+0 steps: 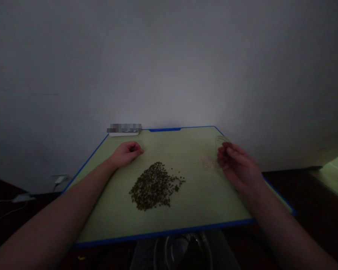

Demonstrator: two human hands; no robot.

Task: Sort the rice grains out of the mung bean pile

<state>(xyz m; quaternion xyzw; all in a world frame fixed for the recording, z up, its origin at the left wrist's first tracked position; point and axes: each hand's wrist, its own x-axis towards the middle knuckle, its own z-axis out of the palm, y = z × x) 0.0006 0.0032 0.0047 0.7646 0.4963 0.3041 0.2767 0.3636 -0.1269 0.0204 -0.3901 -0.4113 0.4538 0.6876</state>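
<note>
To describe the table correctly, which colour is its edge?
The table edge is blue, best seen in the head view.

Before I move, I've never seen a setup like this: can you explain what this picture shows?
There is no machine here, only a person's two bare hands. The single picture comes from a camera worn on the head, looking forward and down.

The table is pale green with a blue edge. On it lie a loose heap of small dark seeds, a fainter pale patch and, at the far left corner, a white object, partly blurred out.

The left hand rests loosely curled, with nothing visible in it. The right hand, blurred, holds something see-through, perhaps a container. Below the near edge is a shiny round bowl.
</note>
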